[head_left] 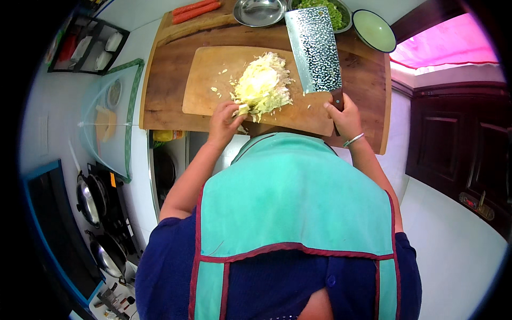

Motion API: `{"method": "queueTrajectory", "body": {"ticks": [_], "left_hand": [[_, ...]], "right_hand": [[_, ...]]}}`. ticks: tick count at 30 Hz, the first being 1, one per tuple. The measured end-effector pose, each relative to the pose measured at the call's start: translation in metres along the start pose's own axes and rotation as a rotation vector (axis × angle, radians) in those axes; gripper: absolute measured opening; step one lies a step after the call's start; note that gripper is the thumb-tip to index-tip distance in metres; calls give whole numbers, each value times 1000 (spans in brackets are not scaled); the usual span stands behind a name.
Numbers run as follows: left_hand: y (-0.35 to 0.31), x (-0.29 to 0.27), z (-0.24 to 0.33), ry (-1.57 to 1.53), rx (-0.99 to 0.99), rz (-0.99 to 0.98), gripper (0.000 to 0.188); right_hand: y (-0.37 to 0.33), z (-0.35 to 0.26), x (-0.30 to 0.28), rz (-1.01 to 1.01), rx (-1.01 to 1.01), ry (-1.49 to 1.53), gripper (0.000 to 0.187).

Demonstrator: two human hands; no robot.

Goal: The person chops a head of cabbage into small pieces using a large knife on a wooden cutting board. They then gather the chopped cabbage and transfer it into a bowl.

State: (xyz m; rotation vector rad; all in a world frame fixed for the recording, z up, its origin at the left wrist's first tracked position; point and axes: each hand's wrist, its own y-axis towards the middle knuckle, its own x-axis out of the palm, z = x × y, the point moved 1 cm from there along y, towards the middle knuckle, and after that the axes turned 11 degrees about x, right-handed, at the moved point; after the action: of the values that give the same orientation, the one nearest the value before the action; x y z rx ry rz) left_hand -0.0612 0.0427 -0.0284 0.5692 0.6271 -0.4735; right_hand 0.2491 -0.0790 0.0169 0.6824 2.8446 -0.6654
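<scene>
Looks mid-shredding, sorting out a stray. Pinching, apparently, pale chunk [244, 109] in left hand [226, 121], nearly closed, at near-left edge of crisp, stringy shredded cabbage [264, 82], mounded loosely on smooth wooden cutting board [205, 74]. Holding broad, dimpled-steel cleaver [314, 50] right of shredded cabbage, by brown handle [337, 98] in closed right hand [348, 118]. Probably calls next for laying chunk flat, lining up cleaver.

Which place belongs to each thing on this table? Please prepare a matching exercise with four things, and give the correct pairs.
1. broad dimpled steel cleaver
2. pale yellow shredded vegetable heap
3. long orange carrots
4. round pale-green bowl with dark rim

A. brown wooden table, far right corner
B. tan wooden cutting board
C. person's right hand
D. table's far left corner

Pairs: 1-C, 2-B, 3-D, 4-A
</scene>
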Motion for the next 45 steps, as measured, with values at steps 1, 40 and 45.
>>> {"method": "queueTrajectory", "body": {"ticks": [1, 40, 45], "left_hand": [[7, -9, 5, -78, -64, -9, 24], [9, -5, -11, 199, -74, -303, 28], [13, -8, -14, 225, -81, -346, 27]], "right_hand": [[-1, -1, 0, 11, -1, 15, 16], [25, -28, 82, -330, -35, -68, 18], [26, -31, 80, -301, -49, -14, 14]]}}
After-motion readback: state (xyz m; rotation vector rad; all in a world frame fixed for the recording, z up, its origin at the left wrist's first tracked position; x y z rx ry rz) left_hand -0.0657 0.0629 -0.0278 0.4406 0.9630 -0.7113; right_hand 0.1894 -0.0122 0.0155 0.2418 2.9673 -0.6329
